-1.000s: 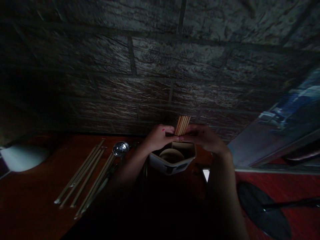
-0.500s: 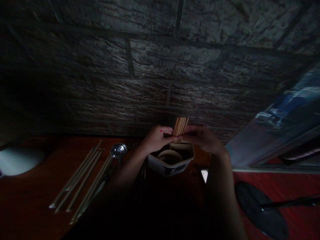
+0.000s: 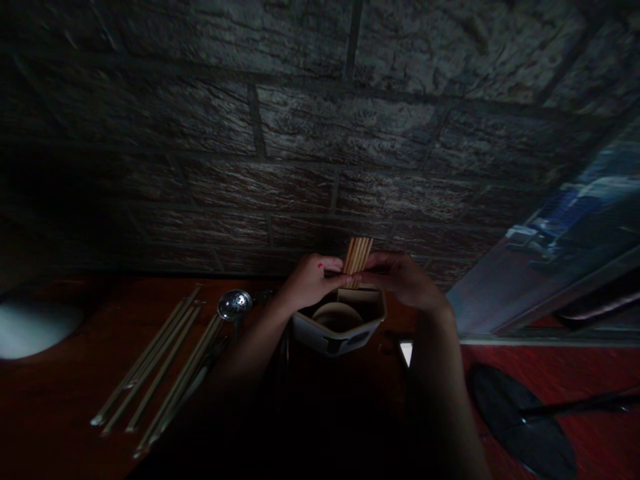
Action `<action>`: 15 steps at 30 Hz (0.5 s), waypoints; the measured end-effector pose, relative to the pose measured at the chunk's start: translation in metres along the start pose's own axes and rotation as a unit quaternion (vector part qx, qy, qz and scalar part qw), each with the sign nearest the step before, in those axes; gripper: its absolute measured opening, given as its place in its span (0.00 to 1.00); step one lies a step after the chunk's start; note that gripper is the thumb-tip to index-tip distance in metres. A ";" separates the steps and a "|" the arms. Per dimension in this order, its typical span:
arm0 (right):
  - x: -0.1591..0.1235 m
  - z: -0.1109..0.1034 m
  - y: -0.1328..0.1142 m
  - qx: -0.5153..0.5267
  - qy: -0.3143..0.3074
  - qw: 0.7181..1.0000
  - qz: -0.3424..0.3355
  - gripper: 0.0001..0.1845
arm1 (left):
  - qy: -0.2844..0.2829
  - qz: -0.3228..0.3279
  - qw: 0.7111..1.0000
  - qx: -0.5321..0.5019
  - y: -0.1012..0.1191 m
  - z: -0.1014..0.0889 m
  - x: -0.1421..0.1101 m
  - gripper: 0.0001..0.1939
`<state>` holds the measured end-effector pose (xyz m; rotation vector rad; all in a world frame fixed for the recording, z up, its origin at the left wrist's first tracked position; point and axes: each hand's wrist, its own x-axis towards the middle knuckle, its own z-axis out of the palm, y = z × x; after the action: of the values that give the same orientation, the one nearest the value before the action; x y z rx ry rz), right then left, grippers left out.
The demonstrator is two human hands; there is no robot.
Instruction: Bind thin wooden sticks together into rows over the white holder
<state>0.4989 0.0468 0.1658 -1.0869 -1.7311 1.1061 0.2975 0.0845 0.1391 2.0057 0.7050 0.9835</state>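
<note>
A bundle of wooden chopsticks (image 3: 358, 257) stands nearly upright between my two hands, its tops level with one another. My left hand (image 3: 316, 279) pinches the bundle from the left, thumb across its front. From the other side my right hand (image 3: 400, 277) grips it, fingers behind and thumb in front. Directly below sits a light-coloured container (image 3: 327, 337) with a divider and a round compartment inside. The lower ends of the chopsticks reach down at its back rim; whether they touch the bottom is hidden.
Left on the wooden table (image 3: 60, 393) lie a perforated metal ladle (image 3: 235, 305) and several long thin sticks (image 3: 155, 367). A phone (image 3: 407, 353) with a lit screen is beside my right forearm. Behind rises a stone-block wall (image 3: 300, 187). A round black stand base (image 3: 520, 420) rests on red flooring.
Both hands still hold the chopsticks over the container, with the bundle slightly lower. The whole view has shifted a little.
</note>
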 end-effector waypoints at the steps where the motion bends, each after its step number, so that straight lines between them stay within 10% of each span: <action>1: 0.000 0.000 0.000 0.005 -0.003 1.000 0.003 0.12 | -0.002 -0.001 1.000 0.002 0.000 0.000 0.000 0.07; 15: 0.000 0.003 -0.002 0.037 -0.023 0.999 0.028 0.13 | -0.027 -0.003 1.000 0.009 -0.005 -0.001 0.000 0.09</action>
<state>0.4954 0.0452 0.1667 -1.0770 -1.6899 1.2281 0.2962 0.0878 0.1355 2.0380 0.6921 0.9183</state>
